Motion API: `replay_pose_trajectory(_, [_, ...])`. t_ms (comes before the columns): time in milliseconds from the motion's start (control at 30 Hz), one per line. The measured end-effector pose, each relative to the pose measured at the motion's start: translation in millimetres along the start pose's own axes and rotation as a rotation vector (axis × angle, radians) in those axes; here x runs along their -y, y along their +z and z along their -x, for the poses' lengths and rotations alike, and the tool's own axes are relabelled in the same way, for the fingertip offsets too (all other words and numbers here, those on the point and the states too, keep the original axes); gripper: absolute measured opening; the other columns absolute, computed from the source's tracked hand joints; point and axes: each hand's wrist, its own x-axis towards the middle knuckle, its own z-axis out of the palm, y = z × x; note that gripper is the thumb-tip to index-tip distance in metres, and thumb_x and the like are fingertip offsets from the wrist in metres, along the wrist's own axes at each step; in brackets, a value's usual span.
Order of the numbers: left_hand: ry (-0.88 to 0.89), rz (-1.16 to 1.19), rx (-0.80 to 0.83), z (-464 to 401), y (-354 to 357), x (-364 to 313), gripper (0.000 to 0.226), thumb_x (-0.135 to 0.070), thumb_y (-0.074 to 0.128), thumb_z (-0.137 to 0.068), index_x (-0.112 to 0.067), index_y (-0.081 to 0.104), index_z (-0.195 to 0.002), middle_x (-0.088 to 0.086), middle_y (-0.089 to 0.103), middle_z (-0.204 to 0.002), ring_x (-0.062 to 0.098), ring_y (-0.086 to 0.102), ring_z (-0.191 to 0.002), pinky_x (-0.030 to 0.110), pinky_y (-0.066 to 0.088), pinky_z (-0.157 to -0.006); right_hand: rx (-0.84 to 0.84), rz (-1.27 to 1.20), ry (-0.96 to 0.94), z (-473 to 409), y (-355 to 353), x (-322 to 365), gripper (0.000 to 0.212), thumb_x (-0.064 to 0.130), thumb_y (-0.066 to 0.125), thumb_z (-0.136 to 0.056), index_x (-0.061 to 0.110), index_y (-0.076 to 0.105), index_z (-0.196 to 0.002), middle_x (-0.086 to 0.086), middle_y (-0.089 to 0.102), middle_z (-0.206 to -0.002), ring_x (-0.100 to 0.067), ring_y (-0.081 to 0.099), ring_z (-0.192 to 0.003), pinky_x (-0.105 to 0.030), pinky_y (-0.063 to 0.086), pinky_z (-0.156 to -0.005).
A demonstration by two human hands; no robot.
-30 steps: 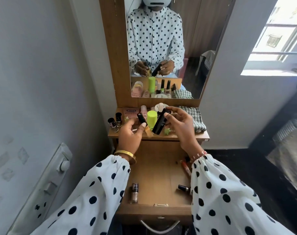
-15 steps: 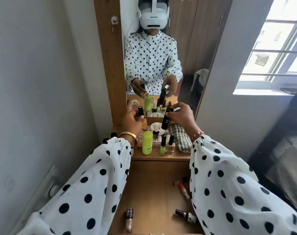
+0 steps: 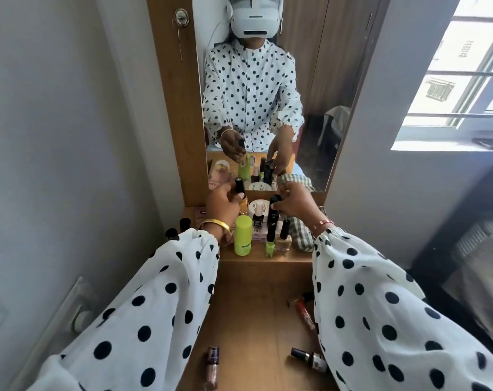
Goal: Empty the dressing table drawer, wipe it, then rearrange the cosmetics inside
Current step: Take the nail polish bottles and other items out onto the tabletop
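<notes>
Both hands are raised over the shelf (image 3: 267, 256) below the mirror. A black-capped bottle (image 3: 240, 190) is gripped in the left hand (image 3: 221, 206); a tall black tube (image 3: 273, 214), upright on its long axis, is pinched at the cap by the right hand (image 3: 294, 203). The open drawer (image 3: 253, 320) lies below and nearer the body than both hands, between the sleeves. Four cosmetics are counted in it: two along the right edge, one near the front right corner, one near the front left. On the shelf, one green tube (image 3: 243, 235) and two upright nail polish bottles (image 3: 277, 239) stand at the front edge. The remainder is judged not reliably countable.
</notes>
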Motion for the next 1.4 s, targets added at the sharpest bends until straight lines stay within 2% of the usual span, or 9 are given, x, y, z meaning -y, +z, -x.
replay_pose_trajectory(233, [0.021, 0.023, 0.01, 4.5, 0.5, -5.1, 0.03, -0.004, 0.056, -0.086, -0.001, 0.059, -0.116, 0.017, 0.064, -0.116, 0.03, 0.058, -0.109, 0.027, 0.042, -0.088, -0.09, 0.143, -0.129, 5.7, -8.8, 16.5, 0.039, 0.019, 0.07, -0.08, 0.006, 0.057, -0.115, -0.009, 0.062, -0.114, -0.023, 0.058, -0.101, -0.029, 0.048, -0.084])
replay_pose_trajectory(367, [0.104, -0.046, 0.022, 4.0, -1.0, -8.7, 0.023, 0.0, 0.054, -0.086, 0.005, 0.063, -0.107, 0.023, 0.066, -0.103, 0.033, 0.061, -0.094, 0.021, 0.037, -0.069, -0.079, 0.09, -0.305, 17.3, -14.5, 51.6, 0.025, 0.02, 0.064, -0.086, 0.01, 0.064, -0.108, 0.001, 0.061, -0.08, -0.012, 0.053, -0.071, -0.018, 0.04, -0.056])
replay_pose_trajectory(567, [0.139, -0.086, 0.008, 2.9, -7.1, -14.8, 0.019, 0.003, 0.051, -0.085, 0.01, 0.064, -0.096, 0.029, 0.065, -0.099, 0.037, 0.06, -0.095, 0.03, 0.042, -0.075, -0.025, 0.179, -0.39, 17.7, -6.7, 64.8, 0.019, 0.012, 0.06, -0.085, 0.013, 0.068, -0.102, 0.01, 0.045, -0.059, -0.001, 0.039, -0.053, -0.009, 0.029, -0.044])
replay_pose_trajectory(767, [0.061, 0.024, 0.012, 3.6, -10.6, -9.0, 0.031, 0.002, 0.053, -0.085, -0.002, 0.061, -0.115, 0.018, 0.067, -0.111, 0.03, 0.061, -0.104, 0.026, 0.044, -0.086, -0.068, 0.155, -0.338, 6.0, -5.3, 65.5, 0.014, 0.01, 0.063, -0.083, 0.007, 0.069, -0.095, 0.009, 0.048, -0.062, -0.004, 0.04, -0.055, -0.013, 0.029, -0.048])
replay_pose_trajectory(867, [-0.011, 0.0, 0.001, 6.2, -11.1, -0.9, 0.032, -0.006, 0.051, -0.09, -0.003, 0.057, -0.121, 0.016, 0.064, -0.118, 0.029, 0.059, -0.11, 0.025, 0.042, -0.085, -0.052, 0.211, -0.298, -0.3, -1.5, 65.6, 0.016, 0.007, 0.061, -0.083, 0.007, 0.069, -0.098, -0.007, 0.065, -0.087, -0.016, 0.052, -0.074, -0.018, 0.036, -0.053])
replay_pose_trajectory(967, [-0.052, -0.026, 0.013, 10.6, -12.0, 9.9, 0.032, -0.009, 0.048, -0.092, -0.005, 0.056, -0.123, 0.013, 0.061, -0.124, 0.029, 0.057, -0.114, 0.026, 0.041, -0.09, -0.021, 0.28, -0.279, -6.2, 7.6, 61.5, 0.019, 0.007, 0.059, -0.083, 0.007, 0.068, -0.099, -0.011, 0.067, -0.106, -0.024, 0.06, -0.096, -0.022, 0.037, -0.068])
replay_pose_trajectory(1067, [-0.058, -0.026, 0.01, 12.0, -12.9, 17.0, 0.031, -0.011, 0.048, -0.092, -0.009, 0.058, -0.122, 0.01, 0.063, -0.122, 0.027, 0.057, -0.114, 0.03, 0.043, -0.095, 0.04, 0.36, -0.286, -9.1, 17.1, 58.2, 0.021, 0.004, 0.057, -0.084, 0.004, 0.067, -0.102, -0.013, 0.066, -0.109, -0.026, 0.06, -0.1, -0.022, 0.039, -0.071])
replay_pose_trajectory(1233, [-0.034, -0.037, 0.031, 11.9, -14.8, 19.0, 0.03, -0.009, 0.049, -0.091, -0.007, 0.06, -0.119, 0.011, 0.063, -0.122, 0.024, 0.058, -0.112, 0.02, 0.039, -0.088, 0.086, 0.51, -0.281, -13.1, 29.4, 51.0, 0.025, 0.008, 0.058, -0.083, 0.004, 0.064, -0.107, -0.013, 0.064, -0.11, -0.029, 0.061, -0.101, -0.034, 0.052, -0.083])
replay_pose_trajectory(1400, [-0.047, -0.001, 0.028, 13.9, -15.0, 19.6, 0.029, -0.01, 0.049, -0.091, -0.009, 0.061, -0.118, 0.009, 0.064, -0.121, 0.023, 0.058, -0.112, 0.021, 0.038, -0.089, 0.05, 0.607, -0.299, -14.6, 32.7, 47.1, 0.024, 0.017, 0.06, -0.085, 0.006, 0.063, -0.105, -0.013, 0.065, -0.106, -0.03, 0.061, -0.098, -0.033, 0.049, -0.077])
